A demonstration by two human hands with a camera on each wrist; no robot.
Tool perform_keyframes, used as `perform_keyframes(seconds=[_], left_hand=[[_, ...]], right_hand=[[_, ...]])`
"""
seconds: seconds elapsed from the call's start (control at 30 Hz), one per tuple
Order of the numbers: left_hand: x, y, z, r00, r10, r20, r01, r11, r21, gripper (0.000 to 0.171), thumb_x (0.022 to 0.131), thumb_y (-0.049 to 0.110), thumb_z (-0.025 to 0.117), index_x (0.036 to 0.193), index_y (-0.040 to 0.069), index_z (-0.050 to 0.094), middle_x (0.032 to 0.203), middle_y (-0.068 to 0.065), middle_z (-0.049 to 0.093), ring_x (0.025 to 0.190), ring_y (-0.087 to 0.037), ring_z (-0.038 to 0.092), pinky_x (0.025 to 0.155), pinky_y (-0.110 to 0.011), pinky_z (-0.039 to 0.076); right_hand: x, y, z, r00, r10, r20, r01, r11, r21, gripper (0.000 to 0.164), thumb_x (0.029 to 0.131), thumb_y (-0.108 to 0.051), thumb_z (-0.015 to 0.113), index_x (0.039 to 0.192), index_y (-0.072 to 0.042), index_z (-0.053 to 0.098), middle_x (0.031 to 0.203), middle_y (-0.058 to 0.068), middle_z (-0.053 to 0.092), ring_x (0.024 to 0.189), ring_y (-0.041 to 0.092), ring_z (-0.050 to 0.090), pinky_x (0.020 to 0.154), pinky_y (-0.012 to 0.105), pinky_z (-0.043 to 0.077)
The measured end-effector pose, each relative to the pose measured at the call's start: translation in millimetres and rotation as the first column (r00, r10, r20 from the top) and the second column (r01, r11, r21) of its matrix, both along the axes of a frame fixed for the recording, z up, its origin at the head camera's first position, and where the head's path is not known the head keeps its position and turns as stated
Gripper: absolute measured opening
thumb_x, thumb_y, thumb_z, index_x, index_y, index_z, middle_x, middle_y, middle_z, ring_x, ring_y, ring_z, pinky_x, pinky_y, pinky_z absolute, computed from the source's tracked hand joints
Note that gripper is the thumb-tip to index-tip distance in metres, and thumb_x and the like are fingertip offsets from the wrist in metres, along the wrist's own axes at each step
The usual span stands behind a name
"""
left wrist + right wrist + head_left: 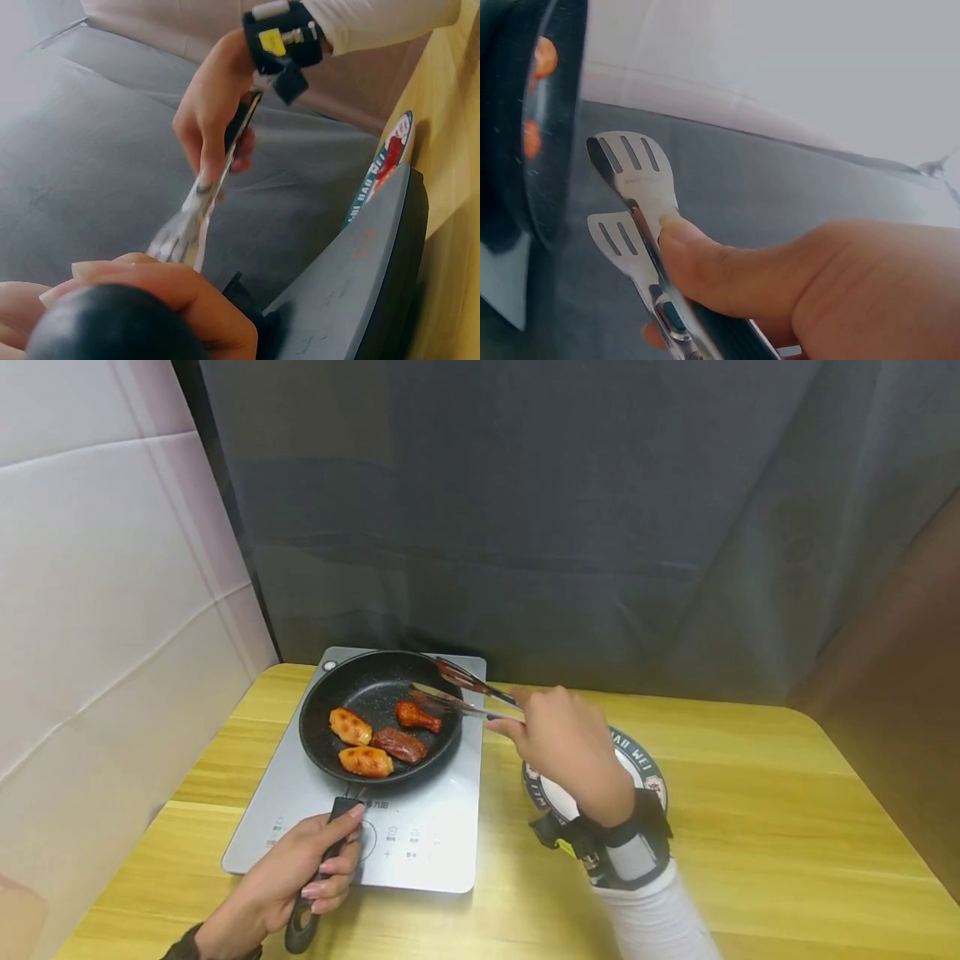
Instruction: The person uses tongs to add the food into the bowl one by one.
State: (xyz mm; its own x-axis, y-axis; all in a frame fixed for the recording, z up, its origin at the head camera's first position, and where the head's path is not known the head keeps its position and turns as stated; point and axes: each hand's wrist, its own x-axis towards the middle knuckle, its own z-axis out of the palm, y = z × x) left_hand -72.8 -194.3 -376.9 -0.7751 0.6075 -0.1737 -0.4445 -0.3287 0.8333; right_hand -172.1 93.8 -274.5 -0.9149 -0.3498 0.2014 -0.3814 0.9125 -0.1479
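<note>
My left hand (307, 868) grips the black handle (302, 918) of a frying pan (322, 693). In the pan lie two golden chicken wing pieces (350, 727), a small red drumstick (417, 717) and a dark reddish-brown piece of meat (400, 744). My right hand (573, 747) holds slotted metal tongs (641, 161), thumb pressed along one arm. The tongs' two ends stand apart with nothing between them, over the pan's right side in the head view. Below my right hand a round plate (654, 768) with a dark lettered rim is partly hidden.
The pan sits over a flat silver induction cooker (442, 868) on a yellow wooden table (780, 827). Something red shows on the plate in the left wrist view. A dark grey cloth (525, 527) hangs behind the table, and a pale panel (105, 610) stands at the left.
</note>
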Motion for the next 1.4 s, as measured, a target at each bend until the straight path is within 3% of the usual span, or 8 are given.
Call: perform_keyframes(seconds=[0.23, 0.43, 0.6, 0.73, 1.1, 1.4], left_hand=[[-0.7, 0, 0.5, 1.0, -0.003, -0.016, 0.002, 1.0, -0.02, 0.037, 0.107, 0.031, 0.03, 0.076, 0.011, 0.038, 0.059, 0.008, 0.034, 0.04, -0.001, 0.034, 0.038, -0.018, 0.031], [0.7, -2, 0.2, 1.0, -0.016, -0.019, 0.015, 0.999, -0.045, 0.04, 0.107, 0.03, 0.029, 0.073, 0.012, 0.038, 0.059, 0.008, 0.034, 0.04, -0.001, 0.034, 0.038, -0.019, 0.032], [0.7, -4, 0.1, 1.0, -0.008, -0.011, 0.008, 0.998, -0.055, 0.038, 0.107, 0.031, 0.029, 0.076, 0.012, 0.039, 0.059, 0.007, 0.034, 0.04, -0.001, 0.035, 0.039, -0.019, 0.032], [0.2, -3, 0.0, 1.0, -0.003, -0.018, 0.002, 0.999, -0.043, 0.035, 0.107, 0.03, 0.03, 0.08, 0.01, 0.039, 0.06, 0.007, 0.034, 0.04, -0.001, 0.035, 0.038, -0.019, 0.032], [-1.9, -1, 1.3, 1.0, -0.016, -0.004, 0.016, 1.0, -0.018, 0.036, 0.107, 0.029, 0.029, 0.078, 0.011, 0.039, 0.061, 0.007, 0.035, 0.041, -0.002, 0.036, 0.038, -0.019, 0.031], [-1.2, -2, 1.1, 1.0, -0.022, -0.002, 0.022, 1.0, -0.021, 0.038, 0.107, 0.03, 0.028, 0.076, 0.012, 0.039, 0.06, 0.006, 0.034, 0.041, -0.002, 0.035, 0.039, -0.019, 0.03]], right_hand=[[18.6, 42, 3.8, 0.998, -0.062, 0.015, 0.062, 0.997, -0.055, 0.042, 0.087, -0.045, 0.068, 0.113, -0.013, 0.065, 0.062, -0.001, 0.05, 0.057, 0.019, 0.048, 0.043, 0.03, 0.035], [24.8, 67, -1.6, 0.992, -0.1, 0.07, 0.102, 0.994, -0.023, 0.05, 0.088, -0.048, 0.064, 0.123, -0.011, 0.063, 0.075, 0.003, 0.06, 0.07, 0.024, 0.055, 0.048, 0.032, 0.039], [25.9, 82, -5.1, 0.991, -0.092, 0.101, 0.092, 0.996, 0.011, 0.052, 0.089, -0.047, 0.063, 0.126, -0.01, 0.06, 0.059, -0.004, 0.054, 0.066, 0.023, 0.054, 0.047, 0.033, 0.039], [25.6, 90, -6.7, 0.992, -0.074, 0.098, 0.073, 0.997, 0.015, 0.05, 0.088, -0.046, 0.066, 0.122, -0.01, 0.064, 0.056, -0.006, 0.052, 0.064, 0.02, 0.053, 0.047, 0.033, 0.039], [25.3, 116, -19.9, 0.978, -0.091, 0.187, 0.079, 0.994, 0.072, 0.057, 0.08, -0.052, 0.072, 0.114, -0.006, 0.068, 0.079, 0.009, 0.062, 0.067, 0.023, 0.054, 0.053, 0.039, 0.045], [26.8, 129, -31.0, 0.963, -0.107, 0.248, 0.082, 0.991, 0.108, 0.044, 0.078, -0.055, 0.072, 0.088, -0.012, 0.066, 0.068, -0.001, 0.054, 0.062, 0.018, 0.051, 0.047, 0.035, 0.039]])
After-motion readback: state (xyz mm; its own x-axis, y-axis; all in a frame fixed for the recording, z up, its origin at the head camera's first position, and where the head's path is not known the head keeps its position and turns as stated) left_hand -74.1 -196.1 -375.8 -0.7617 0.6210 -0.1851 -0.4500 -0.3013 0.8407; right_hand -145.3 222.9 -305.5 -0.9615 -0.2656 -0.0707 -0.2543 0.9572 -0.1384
